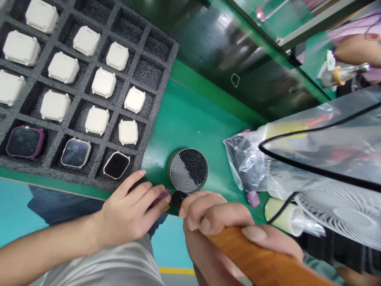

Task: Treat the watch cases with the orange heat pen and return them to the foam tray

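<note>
My left hand [131,208] is closed at the bench's front edge on a small purple watch case [160,196], mostly hidden under the fingers. In my right hand [217,218] is an orange electric screwdriver [256,254], gripped round its body. Its black nose [178,198] points at the purple case; the bit's exact contact is hidden. Just beyond both hands stands a round dish [170,174] with a dotted grey plate and a heap of tiny black screws [195,165].
A dark foam tray [143,131] at left holds several white watch cases [98,119], a purple watch [25,142] and two light-framed watches. At right lie clear plastic bags [276,147], a black cable [312,169], a white fan [342,210] and a yellow roll [279,214]. Another person's arm [357,51] shows top right.
</note>
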Tool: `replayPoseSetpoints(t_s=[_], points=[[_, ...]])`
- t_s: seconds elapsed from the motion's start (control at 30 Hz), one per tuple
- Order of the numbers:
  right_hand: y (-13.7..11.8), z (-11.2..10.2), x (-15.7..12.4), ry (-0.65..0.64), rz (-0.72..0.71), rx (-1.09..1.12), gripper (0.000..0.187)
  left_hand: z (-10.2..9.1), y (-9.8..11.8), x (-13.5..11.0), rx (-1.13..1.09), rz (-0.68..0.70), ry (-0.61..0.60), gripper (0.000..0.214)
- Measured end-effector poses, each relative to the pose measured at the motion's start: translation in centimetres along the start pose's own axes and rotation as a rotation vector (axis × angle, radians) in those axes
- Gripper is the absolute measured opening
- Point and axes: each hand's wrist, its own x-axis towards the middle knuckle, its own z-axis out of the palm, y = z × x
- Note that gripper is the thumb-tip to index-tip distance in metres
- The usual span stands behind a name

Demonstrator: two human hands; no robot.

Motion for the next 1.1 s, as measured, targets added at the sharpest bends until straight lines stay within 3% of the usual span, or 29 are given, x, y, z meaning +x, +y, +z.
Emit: replayPoseSetpoints(t_s=[0.1,0.17,0.27,0.4,0.63,0.77,0.87,1.1], points=[[0.6,-0.2,0.0,0.167,-0.153,0.037,0.049,-0.3,-0.2,-0.1,0.035,0.016,-0.024,0.021],[1.0,-0.6,0.3,0.249,-0.181,0.013,0.063,-0.5,-0.3,-0.3,0.041,0.048,-0.08,0.028],[1.4,-1.0,0.8,0.234,-0.17,0.028,0.055,-0.8,-0.4,-0.4,0.011,0.075,-0.117,0.035],[1.8,-1.1,1.0,0.265,-0.174,0.02,0.046,-0.7,-0.2,-0.3,0.055,0.054,-0.072,0.027],[2.1,-1.1,1.0,0.235,-0.167,0.038,0.054,-1.1,-0.4,-0.2,0.01,0.087,-0.149,0.034],[1.8,-1.3,1.0,0.198,-0.149,0.026,0.063,-1.1,-0.4,-0.2,-0.005,0.082,-0.115,0.03],[1.8,-1.4,0.9,0.205,-0.156,0.001,0.059,-0.8,-0.4,-0.1,0.003,0.076,-0.08,0.021],[2.2,-1.5,0.9,0.165,-0.186,0.002,0.051,-0.9,-0.4,-0.3,-0.007,0.071,-0.108,0.025]])
